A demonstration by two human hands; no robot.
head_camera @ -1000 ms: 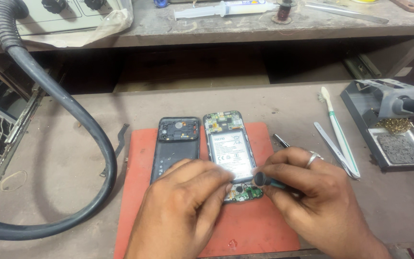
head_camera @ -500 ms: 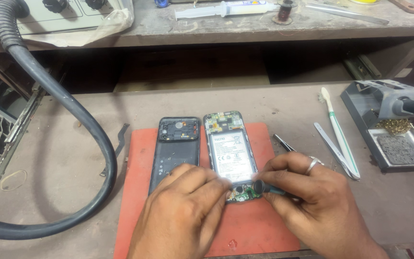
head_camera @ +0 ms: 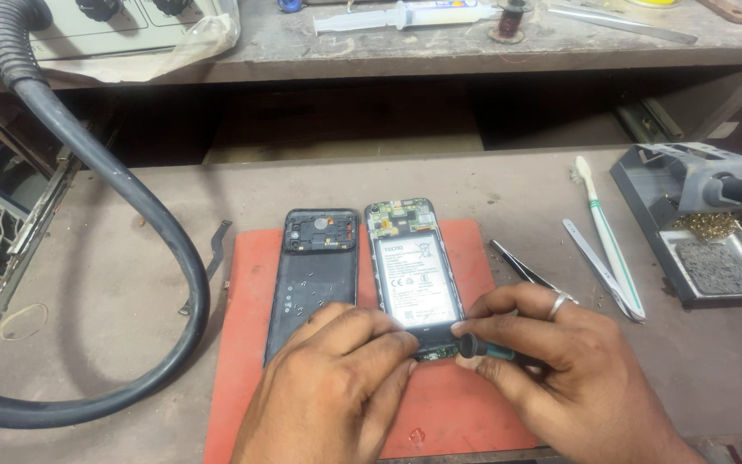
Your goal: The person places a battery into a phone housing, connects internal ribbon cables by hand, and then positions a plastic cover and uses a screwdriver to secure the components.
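While the right hand (head_camera: 573, 378) pinches a small dark-handled screwdriver (head_camera: 484, 348) between thumb and fingers (head_camera: 508, 308), its tip sits at the bottom edge of the opened phone (head_camera: 412, 275). A ring shows on one finger of that hand. The left hand (head_camera: 337, 387) has its fingers curled down against the phone's lower end, pressing on it rather than gripping anything. The phone lies face down on a red mat (head_camera: 251, 344), battery and circuit board exposed, and its black back cover (head_camera: 315, 275) lies just beside it on the left. Tweezers (head_camera: 517, 265) and a toothbrush (head_camera: 607, 232) rest on the tabletop (head_camera: 130, 378) to the right, near a soldering iron stand (head_camera: 689, 223). A thick black hose (head_camera: 130, 198) loops across the left side.
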